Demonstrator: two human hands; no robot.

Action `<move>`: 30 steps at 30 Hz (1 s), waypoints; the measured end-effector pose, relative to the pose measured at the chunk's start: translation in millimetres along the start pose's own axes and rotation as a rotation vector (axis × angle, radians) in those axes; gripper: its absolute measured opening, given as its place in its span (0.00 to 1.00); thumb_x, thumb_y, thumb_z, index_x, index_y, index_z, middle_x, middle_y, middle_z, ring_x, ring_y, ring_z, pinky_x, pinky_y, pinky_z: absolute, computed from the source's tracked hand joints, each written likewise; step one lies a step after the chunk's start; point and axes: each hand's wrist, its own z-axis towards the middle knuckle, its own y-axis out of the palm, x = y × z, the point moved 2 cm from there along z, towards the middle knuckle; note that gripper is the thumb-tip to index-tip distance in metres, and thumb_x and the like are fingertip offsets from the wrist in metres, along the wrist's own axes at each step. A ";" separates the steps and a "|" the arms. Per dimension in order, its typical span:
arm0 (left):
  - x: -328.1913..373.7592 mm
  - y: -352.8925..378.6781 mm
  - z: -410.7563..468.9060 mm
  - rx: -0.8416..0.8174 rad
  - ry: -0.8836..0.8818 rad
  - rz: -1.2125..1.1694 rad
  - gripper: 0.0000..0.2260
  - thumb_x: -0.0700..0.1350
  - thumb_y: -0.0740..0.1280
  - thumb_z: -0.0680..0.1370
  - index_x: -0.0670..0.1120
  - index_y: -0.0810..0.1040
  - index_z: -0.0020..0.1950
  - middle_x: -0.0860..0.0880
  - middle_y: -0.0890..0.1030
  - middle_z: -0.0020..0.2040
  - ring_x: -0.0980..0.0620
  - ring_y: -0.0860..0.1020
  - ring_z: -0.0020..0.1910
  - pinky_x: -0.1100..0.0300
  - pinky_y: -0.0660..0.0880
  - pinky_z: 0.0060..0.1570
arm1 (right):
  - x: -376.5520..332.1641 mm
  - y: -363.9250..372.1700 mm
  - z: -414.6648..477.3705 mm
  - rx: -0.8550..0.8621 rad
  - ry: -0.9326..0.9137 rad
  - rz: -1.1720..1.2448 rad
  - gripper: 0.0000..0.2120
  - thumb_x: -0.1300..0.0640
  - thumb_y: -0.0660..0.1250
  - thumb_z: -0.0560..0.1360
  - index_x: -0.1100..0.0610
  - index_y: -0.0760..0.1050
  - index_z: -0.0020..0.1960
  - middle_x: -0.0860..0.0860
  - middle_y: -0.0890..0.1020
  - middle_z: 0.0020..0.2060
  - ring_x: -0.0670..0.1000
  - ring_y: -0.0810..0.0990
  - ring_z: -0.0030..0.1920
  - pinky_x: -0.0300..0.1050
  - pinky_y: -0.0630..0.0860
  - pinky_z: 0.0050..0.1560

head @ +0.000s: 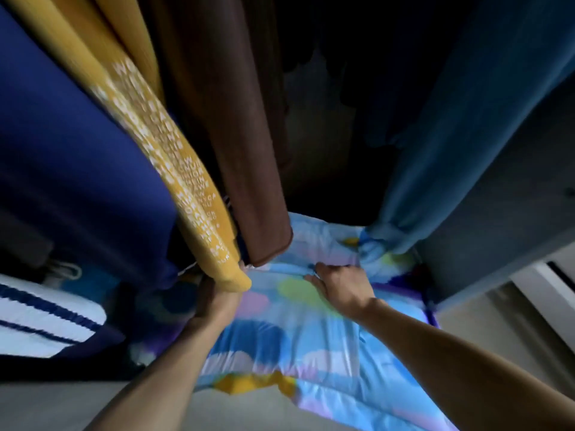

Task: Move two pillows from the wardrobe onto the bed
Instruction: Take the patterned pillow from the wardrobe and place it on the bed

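A pillow (pixel 298 346) in a shiny light-blue cover with pastel spots lies on the wardrobe floor, its near corner sticking out over the front edge. My right hand (pixel 339 286) rests on top of it, fingers curled into a fold of the cover. My left hand (pixel 214 301) reaches in at the pillow's left side, its fingers hidden under the hem of a hanging yellow garment (pixel 174 169). A white pillow with dark-blue stripes (pixel 37 318) lies at the lower left.
Clothes hang low over the pillow: a navy garment (pixel 71 157), the yellow one, a brown one (pixel 236 144) and a teal one (pixel 460 144). The wardrobe's dark side panel (pixel 504 213) stands at the right. Pale floor (pixel 77 402) lies in front.
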 end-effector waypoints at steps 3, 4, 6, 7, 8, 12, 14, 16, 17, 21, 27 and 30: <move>29.2 -46.4 -45.2 0.108 0.168 0.090 0.10 0.36 0.69 0.72 0.39 0.80 0.52 0.35 0.82 0.51 0.41 0.81 0.50 0.63 0.74 0.41 | -8.1 -42.5 -26.0 -0.034 -0.017 0.010 0.15 0.48 0.79 0.63 0.55 0.76 0.34 0.53 0.79 0.21 0.56 0.77 0.19 0.39 0.66 0.16; 38.2 -62.5 -62.1 0.139 0.258 0.199 0.10 0.31 0.74 0.63 0.38 0.82 0.42 0.35 0.83 0.38 0.40 0.82 0.37 0.60 0.76 0.31 | -11.9 -54.8 -35.1 -0.045 -0.022 0.010 0.15 0.48 0.79 0.63 0.55 0.76 0.35 0.52 0.79 0.21 0.55 0.77 0.19 0.38 0.65 0.16; 45.0 -81.0 -87.8 0.224 0.372 0.297 0.13 0.27 0.77 0.54 0.39 0.80 0.33 0.37 0.79 0.25 0.40 0.78 0.23 0.59 0.75 0.22 | -19.9 -77.2 -52.3 -0.059 -0.019 0.011 0.15 0.48 0.77 0.65 0.55 0.75 0.35 0.51 0.80 0.23 0.55 0.78 0.21 0.39 0.66 0.16; 47.3 -88.2 -99.3 0.214 0.385 0.314 0.12 0.28 0.76 0.57 0.39 0.80 0.34 0.38 0.79 0.25 0.40 0.78 0.23 0.58 0.75 0.23 | -23.9 -87.3 -60.7 -0.068 -0.016 0.022 0.14 0.48 0.75 0.68 0.56 0.74 0.35 0.52 0.81 0.24 0.56 0.79 0.22 0.41 0.67 0.16; 46.3 -93.8 -111.1 0.232 0.412 0.310 0.09 0.29 0.73 0.61 0.40 0.80 0.36 0.38 0.79 0.26 0.40 0.78 0.25 0.56 0.76 0.25 | -28.2 -97.0 -69.2 -0.081 -0.013 0.043 0.14 0.48 0.73 0.70 0.56 0.73 0.36 0.52 0.81 0.26 0.57 0.80 0.24 0.43 0.68 0.18; 43.0 -112.4 -150.8 0.293 0.533 0.350 0.08 0.38 0.60 0.71 0.41 0.79 0.39 0.41 0.78 0.28 0.41 0.79 0.29 0.56 0.77 0.30 | -43.5 -133.4 -99.2 -0.117 0.011 0.114 0.13 0.49 0.66 0.76 0.58 0.72 0.40 0.56 0.83 0.32 0.61 0.81 0.30 0.49 0.73 0.24; 41.7 -122.5 -169.5 0.325 0.577 0.339 0.08 0.39 0.60 0.71 0.41 0.79 0.39 0.41 0.78 0.29 0.41 0.79 0.30 0.56 0.77 0.30 | -54.0 -151.9 -113.4 -0.095 0.032 0.103 0.13 0.49 0.66 0.76 0.58 0.71 0.40 0.56 0.82 0.31 0.61 0.81 0.29 0.49 0.71 0.23; 39.0 -132.5 -188.9 0.342 0.599 0.338 0.11 0.41 0.58 0.73 0.41 0.79 0.40 0.41 0.78 0.30 0.41 0.79 0.31 0.56 0.77 0.30 | -67.8 -171.3 -127.5 -0.067 0.044 0.074 0.13 0.50 0.67 0.76 0.58 0.71 0.39 0.56 0.81 0.30 0.61 0.80 0.28 0.48 0.70 0.22; 36.5 -138.4 -200.7 0.330 0.595 0.326 0.12 0.41 0.56 0.73 0.41 0.79 0.40 0.41 0.79 0.31 0.41 0.79 0.33 0.55 0.77 0.31 | -75.7 -182.2 -134.9 -0.059 0.048 0.067 0.14 0.50 0.67 0.76 0.59 0.71 0.39 0.56 0.81 0.29 0.61 0.80 0.27 0.47 0.69 0.22; 26.5 -168.6 -242.9 0.315 0.605 0.254 0.07 0.38 0.60 0.74 0.40 0.77 0.41 0.39 0.80 0.35 0.39 0.80 0.38 0.51 0.79 0.37 | -108.7 -234.1 -158.9 -0.007 0.065 0.027 0.14 0.51 0.69 0.75 0.58 0.69 0.38 0.55 0.80 0.27 0.61 0.78 0.25 0.46 0.66 0.20; 29.1 -216.6 -288.6 0.308 0.606 0.211 0.11 0.27 0.71 0.65 0.41 0.74 0.38 0.40 0.79 0.35 0.39 0.79 0.33 0.53 0.75 0.29 | -156.9 -308.0 -191.1 -0.017 0.082 -0.005 0.14 0.52 0.70 0.74 0.58 0.71 0.36 0.55 0.80 0.26 0.60 0.77 0.23 0.45 0.67 0.20; 51.8 -227.4 -316.7 0.303 0.661 0.230 0.12 0.27 0.72 0.63 0.41 0.75 0.37 0.41 0.79 0.33 0.40 0.78 0.28 0.55 0.72 0.23 | -151.1 -347.1 -212.9 -0.102 0.147 0.004 0.13 0.51 0.63 0.78 0.60 0.72 0.42 0.59 0.82 0.34 0.63 0.79 0.31 0.48 0.64 0.28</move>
